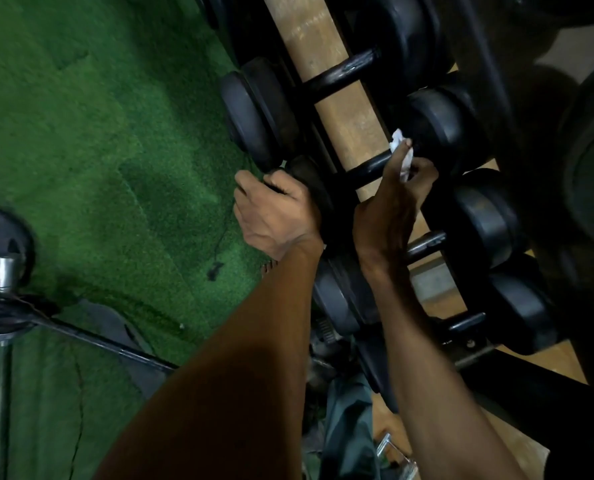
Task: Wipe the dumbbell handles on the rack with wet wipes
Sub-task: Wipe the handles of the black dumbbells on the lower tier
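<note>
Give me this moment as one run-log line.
phase: wiping handle | right hand: pinches wet wipe on dumbbell handle | left hand: grips that dumbbell's near end | rack: other dumbbells seated

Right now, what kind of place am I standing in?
Most likely a gym's weight area: black dumbbells sit in a row on a rack, green turf covers the floor, and a barbell lies nearby.
</note>
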### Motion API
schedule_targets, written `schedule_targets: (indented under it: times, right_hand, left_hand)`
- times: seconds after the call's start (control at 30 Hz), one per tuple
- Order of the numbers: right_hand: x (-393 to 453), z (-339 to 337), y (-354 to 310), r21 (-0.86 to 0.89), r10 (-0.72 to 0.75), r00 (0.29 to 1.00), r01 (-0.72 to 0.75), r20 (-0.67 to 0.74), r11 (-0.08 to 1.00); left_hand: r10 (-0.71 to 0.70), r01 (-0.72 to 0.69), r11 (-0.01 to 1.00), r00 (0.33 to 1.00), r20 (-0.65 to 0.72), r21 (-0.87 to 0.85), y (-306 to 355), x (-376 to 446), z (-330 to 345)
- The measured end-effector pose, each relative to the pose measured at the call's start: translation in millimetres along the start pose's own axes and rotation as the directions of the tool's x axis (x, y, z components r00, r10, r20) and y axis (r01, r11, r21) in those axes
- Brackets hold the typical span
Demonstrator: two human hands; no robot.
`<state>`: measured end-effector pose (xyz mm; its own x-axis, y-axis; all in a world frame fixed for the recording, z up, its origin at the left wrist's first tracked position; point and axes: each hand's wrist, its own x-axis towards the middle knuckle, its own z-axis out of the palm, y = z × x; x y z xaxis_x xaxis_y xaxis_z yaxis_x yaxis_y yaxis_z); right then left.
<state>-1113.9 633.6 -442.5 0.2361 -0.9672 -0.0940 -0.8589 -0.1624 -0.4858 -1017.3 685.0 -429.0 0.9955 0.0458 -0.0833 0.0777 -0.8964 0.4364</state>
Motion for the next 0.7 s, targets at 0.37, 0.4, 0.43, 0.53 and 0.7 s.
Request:
schedule_targets:
  times: [0.37,0.4,0.43,0.53,0.7]
  right_hand:
    - [17.4,-18.6,5.3,-0.182,-0.046,0.988,0.072,0.145,0.981]
    - [16.1,-21.1,5.1,-0.197,-0.057,0.982,0.093,0.178,0.976]
    - [14.9,-24.4,4.6,-0.19,-0.066,0.974,0.108,0.215,0.976]
    - [11.6,-29.1,6.3,-0.111,-0.113,0.943,0.154,0.314,0.982]
    - [-1.2,-20.4,10.0,0.161,-0.156,0.872,0.09,0.464,0.983]
  left_hand:
    - [0.003,-0.003,1.0,1.0,-0.016,-0.012,1.0,-1.6,0.2]
    - [0.003,-0.003,1.0,1.0,-0.016,-0.015,1.0,-1.7,0.0]
    - [0.004,-0.005,1.0,1.0,-0.016,-0.016,1.0,-1.8,-0.2]
    - [0.013,-0.013,1.0,1.0,-0.016,-0.013,1.3,-2.0,-0.4]
    - [0.009,-0.009,1.0,1.0,-0.023,-0.009,1.7,-2.4,-0.2]
